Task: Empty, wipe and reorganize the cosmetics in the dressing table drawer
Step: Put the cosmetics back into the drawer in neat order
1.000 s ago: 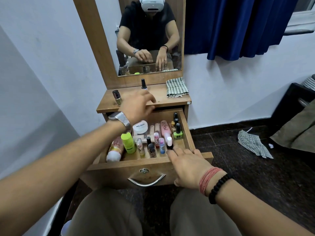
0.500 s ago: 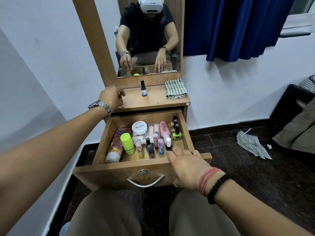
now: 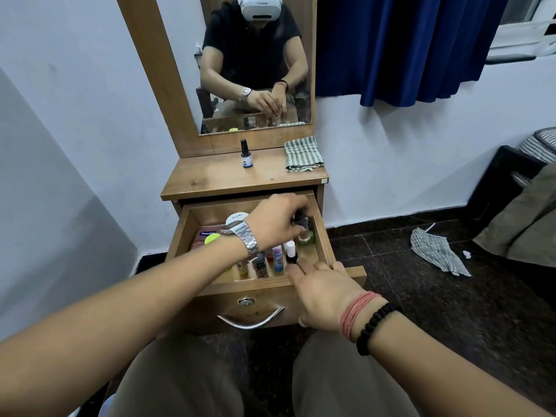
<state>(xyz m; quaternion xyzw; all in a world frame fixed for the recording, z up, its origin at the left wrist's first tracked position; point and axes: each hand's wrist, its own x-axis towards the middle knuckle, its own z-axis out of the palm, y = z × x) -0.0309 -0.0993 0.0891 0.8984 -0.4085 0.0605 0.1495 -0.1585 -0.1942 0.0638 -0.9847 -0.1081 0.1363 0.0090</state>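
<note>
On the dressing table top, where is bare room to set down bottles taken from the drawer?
Free: the tabletop left and front of the nail polish bottle, and the strip between it and the folded cloth. Crowded: the drawer, where the left hand grips a bottle.

Open wooden drawer (image 3: 326,242) juts out below the wooden dressing-table top (image 3: 210,179). On that top: small dark-capped bottle (image 3: 246,154) centre-rear, folded striped cloth (image 3: 303,154) to its right. In the drawer: row of small bottles (image 3: 272,260) along the front, round white-lidded jar (image 3: 236,218) behind them.
</note>
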